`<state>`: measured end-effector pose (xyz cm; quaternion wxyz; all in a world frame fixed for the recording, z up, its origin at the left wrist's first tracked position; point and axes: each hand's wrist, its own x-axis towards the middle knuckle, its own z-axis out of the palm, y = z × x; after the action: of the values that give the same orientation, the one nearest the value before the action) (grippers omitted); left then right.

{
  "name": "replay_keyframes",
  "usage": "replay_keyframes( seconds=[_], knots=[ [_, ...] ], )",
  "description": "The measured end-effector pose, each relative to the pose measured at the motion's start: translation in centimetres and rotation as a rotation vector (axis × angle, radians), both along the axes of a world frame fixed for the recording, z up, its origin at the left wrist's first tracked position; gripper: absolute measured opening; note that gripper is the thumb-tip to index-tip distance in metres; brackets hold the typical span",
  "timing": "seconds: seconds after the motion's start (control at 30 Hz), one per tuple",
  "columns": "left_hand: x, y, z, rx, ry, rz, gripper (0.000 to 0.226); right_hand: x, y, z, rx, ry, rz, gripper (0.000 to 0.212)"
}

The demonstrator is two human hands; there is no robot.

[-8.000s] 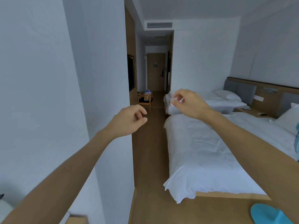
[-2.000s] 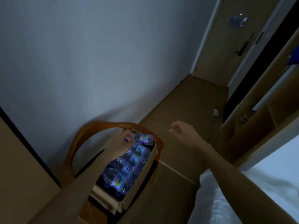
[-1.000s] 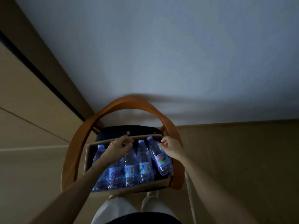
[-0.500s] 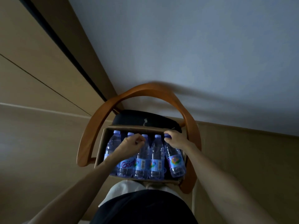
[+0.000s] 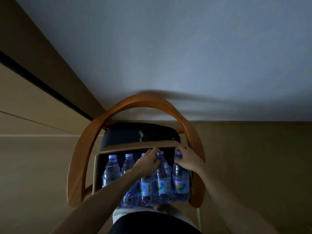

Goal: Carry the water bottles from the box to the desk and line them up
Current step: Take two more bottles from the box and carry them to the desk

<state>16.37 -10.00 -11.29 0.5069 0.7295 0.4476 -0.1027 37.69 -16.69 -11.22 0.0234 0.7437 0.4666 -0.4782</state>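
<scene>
There is 1 view, from the camera on my head, tilted steeply down over the chair (image 5: pixel 108 119) in front of me. It faces the wall (image 5: pixel 185 48) behind the chair, with the wide lens bending the floor line and wall panels at the edges. It sits close: my forearms run up from the bottom corners, and my left hand (image 5: pixel 146 162) and right hand (image 5: pixel 187 159) meet over the box (image 5: pixel 97 173) just below centre. My own torso fills the bottom edge.
</scene>
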Motion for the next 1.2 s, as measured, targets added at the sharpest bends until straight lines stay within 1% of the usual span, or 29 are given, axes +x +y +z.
replay_keyframes(
  seconds=[0.07,0.17,0.23,0.37,0.43,0.5,0.63,0.7,0.8,0.87,0.97,1.13,1.2],
  knots=[
    [1.1,0.9,-0.7,0.030,0.054,-0.058,0.043,0.2,-0.2,0.3,0.022,-0.036,-0.009,0.018],
    [2.8,2.1,-1.7,0.061,0.182,-0.210,0.052,0.1,-0.6,1.0,0.030,-0.092,-0.028,0.024],
    [3.5,2.6,-2.0,0.062,0.180,-0.260,0.051,-0.3,-0.8,1.5,0.041,-0.141,-0.016,0.028],
    [3.6,3.6,-2.0,0.129,0.124,-0.316,0.040,-0.9,-1.0,2.3,0.065,-0.231,0.033,0.022],
    [3.4,3.8,-1.9,0.133,0.108,-0.327,0.038,-0.9,-0.9,2.8,0.068,-0.272,0.041,0.023],
    [3.3,3.6,-1.9,0.106,0.102,-0.329,0.041,-0.8,-1.0,3.2,0.074,-0.293,0.048,0.026],
    [3.3,2.8,-2.1,0.056,0.116,-0.323,0.047,-1.0,-1.6,4.0,0.097,-0.309,0.053,0.023],
    [3.4,2.7,-2.2,0.050,0.125,-0.343,0.042,-1.3,-2.1,4.2,0.128,-0.325,0.073,0.023],
    [3.7,2.7,-1.7,0.044,0.117,-0.330,0.026,-1.4,-2.7,4.7,0.168,-0.330,0.081,0.023],
    [4.2,2.4,-1.1,0.030,0.122,-0.327,0.027,-1.2,-3.0,4.9,0.199,-0.344,0.082,0.023],
    [4.4,1.8,-0.2,0.087,0.179,-0.333,0.033,-0.6,-3.7,5.1,0.232,-0.329,0.074,0.024],
    [3.9,0.7,0.4,0.204,0.240,-0.281,0.022,0.4,-6.3,5.2,0.291,-0.327,-0.011,0.021],
    [3.7,-0.1,0.7,0.241,0.286,-0.257,0.023,1.1,-7.3,5.1,0.289,-0.347,-0.034,0.025]
  ],
)
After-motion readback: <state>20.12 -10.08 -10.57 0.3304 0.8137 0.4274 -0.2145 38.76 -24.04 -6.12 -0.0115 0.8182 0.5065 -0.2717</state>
